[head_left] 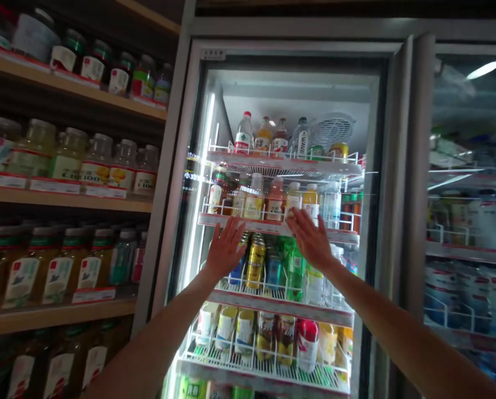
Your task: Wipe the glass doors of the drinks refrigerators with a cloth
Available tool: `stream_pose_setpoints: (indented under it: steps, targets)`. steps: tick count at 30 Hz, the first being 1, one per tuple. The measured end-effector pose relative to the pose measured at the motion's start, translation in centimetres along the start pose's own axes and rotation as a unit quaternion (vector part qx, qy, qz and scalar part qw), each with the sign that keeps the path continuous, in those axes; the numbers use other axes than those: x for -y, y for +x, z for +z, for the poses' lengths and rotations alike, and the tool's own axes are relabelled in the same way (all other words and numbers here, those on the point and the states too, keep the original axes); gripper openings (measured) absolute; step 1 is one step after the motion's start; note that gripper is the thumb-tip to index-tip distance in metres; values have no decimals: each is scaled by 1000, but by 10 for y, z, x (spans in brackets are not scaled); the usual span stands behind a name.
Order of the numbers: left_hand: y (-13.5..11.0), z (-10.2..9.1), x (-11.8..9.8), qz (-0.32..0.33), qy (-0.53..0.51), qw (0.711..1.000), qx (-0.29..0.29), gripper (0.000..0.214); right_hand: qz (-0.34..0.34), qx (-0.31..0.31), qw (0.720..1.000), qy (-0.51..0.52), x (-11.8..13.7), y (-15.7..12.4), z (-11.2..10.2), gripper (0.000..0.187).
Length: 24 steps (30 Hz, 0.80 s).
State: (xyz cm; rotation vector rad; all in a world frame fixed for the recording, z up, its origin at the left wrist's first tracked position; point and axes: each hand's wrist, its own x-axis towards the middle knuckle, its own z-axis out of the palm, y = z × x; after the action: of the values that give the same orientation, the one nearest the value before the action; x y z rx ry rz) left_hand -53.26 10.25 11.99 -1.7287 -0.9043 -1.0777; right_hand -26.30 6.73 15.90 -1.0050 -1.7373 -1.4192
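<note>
Both my arms reach up toward a lit drinks fridge (189, 166) with wire shelves. My left hand (226, 247) is open, fingers stretched upward, in front of the second shelf's red price rail (268, 227). My right hand (310, 238) is open too, fingers spread and pointing up-left, just below a yellow bottle (311, 204). Neither hand holds anything. Right below and between the hands stand cans, among them a gold can (255, 265) and green bottles (292, 266). I cannot tell whether the hands touch a glass door or the shelf.
Wooden shelves (65, 199) on the left carry rows of jars and bottles with price tags. A second fridge with a glass door (468, 221) stands on the right. Top fridge shelf holds water and juice bottles (244, 134); the lower shelf holds cartons and a red-capped bottle (306, 343).
</note>
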Motion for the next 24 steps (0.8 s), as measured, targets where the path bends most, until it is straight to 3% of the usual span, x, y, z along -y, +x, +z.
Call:
stream_pose_setpoints:
  steps: [2,4,8,10,12,14,16,18,21,23,24]
  targets:
    - [19,-1,4,-10,7,1000,-24,53,128,-40,991,-28,-28,29,-8,49]
    - [37,-2,7,-16,14,999,-44,54,173,-66,982,-37,-39,39,-12,50]
    - [67,-3,8,-18,20,998,-59,55,29,-42,998,-44,-35,12,-8,48]
    - [79,-3,9,-24,23,998,-62,55,13,-36,998,-57,-51,6,-9,46]
    - [90,-2,14,-38,28,997,-63,53,117,-80,987,-71,-82,21,-13,45]
    - [98,-1,23,-55,36,996,-65,52,250,-149,955,-66,-108,50,-17,46]
    - [102,0,33,-65,41,995,-70,52,298,-189,935,-38,-108,82,-14,48]
    - [105,2,40,-65,43,994,-78,52,253,-184,950,-11,-78,105,-5,49]
    - [106,3,46,-58,46,994,-82,51,116,-114,987,-7,-13,113,13,48]
    - [106,1,48,-61,45,994,-75,50,9,-71,997,-19,6,106,18,48]
    - [106,0,50,-65,44,994,-69,50,-20,-61,998,-25,3,102,16,48]
